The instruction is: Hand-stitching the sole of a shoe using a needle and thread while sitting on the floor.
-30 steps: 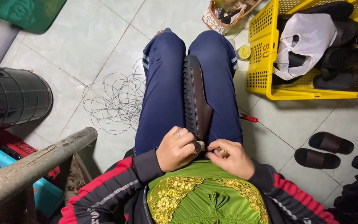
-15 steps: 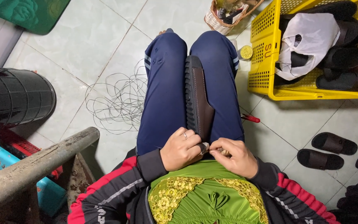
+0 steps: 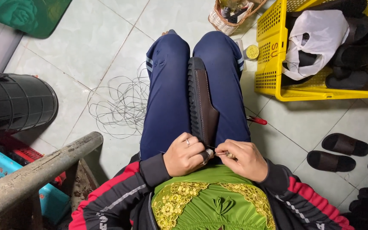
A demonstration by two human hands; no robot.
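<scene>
A brown sandal with a black ridged sole [image 3: 202, 102] lies lengthwise between my thighs in navy trousers [image 3: 167, 93]. My left hand [image 3: 186, 154], with a ring on one finger, grips the near end of the sandal. My right hand [image 3: 242, 159] pinches a thin needle-like tool [image 3: 220, 153] whose tip meets the sandal's near end beside my left thumb. A tangle of thin dark thread [image 3: 120, 106] lies on the tiled floor left of my legs.
A yellow crate [image 3: 273, 76] holding dark sandals and a white plastic bag [image 3: 316, 38] stands at right. A wicker basket [image 3: 222, 19], small yellow tin [image 3: 252, 52], red-handled tool [image 3: 258, 121], loose sandals [image 3: 337, 151], black mesh cylinder [image 3: 15, 106], metal rail [image 3: 35, 174].
Both hands stay at the sandal's near end; the right hand has shifted slightly with the tool. The view has drifted a little.
</scene>
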